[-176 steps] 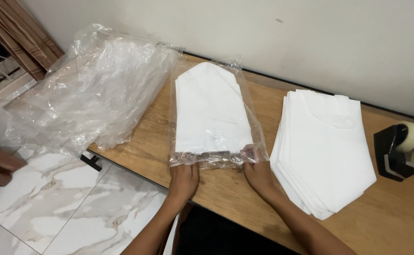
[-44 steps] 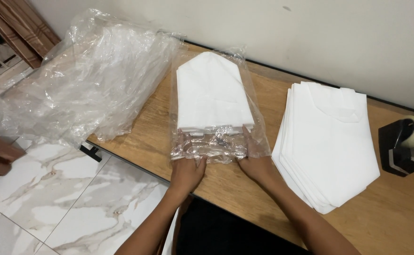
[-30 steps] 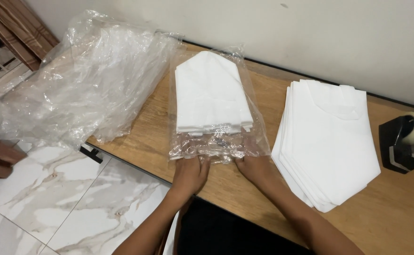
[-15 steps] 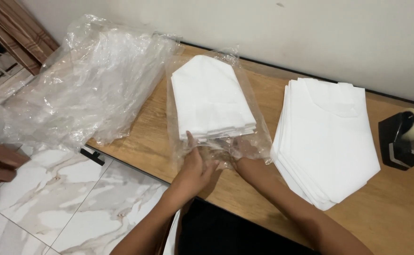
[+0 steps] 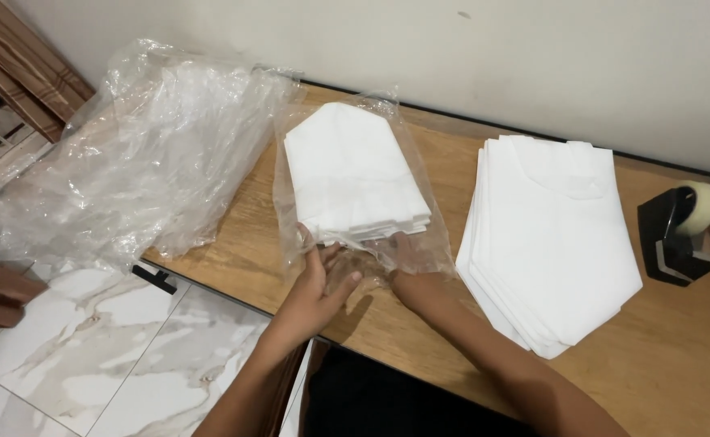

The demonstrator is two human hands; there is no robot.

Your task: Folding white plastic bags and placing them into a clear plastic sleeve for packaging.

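A clear plastic bag lies on the wooden table with a folded stack of white cloth pieces inside it. My left hand pinches the bag's open near edge and lifts it a little. My right hand is pushed into the bag's mouth, under the film, with its fingers against the near end of the white stack.
A large heap of crumpled clear plastic bags hangs over the table's left end. A second stack of white cloth pieces lies to the right. A black tape dispenser stands at the far right. White marble floor is below left.
The hands had been pressing the bag's near edge flat. Now the left hand has lifted the open edge and the right hand has slipped inside the bag against the stack.
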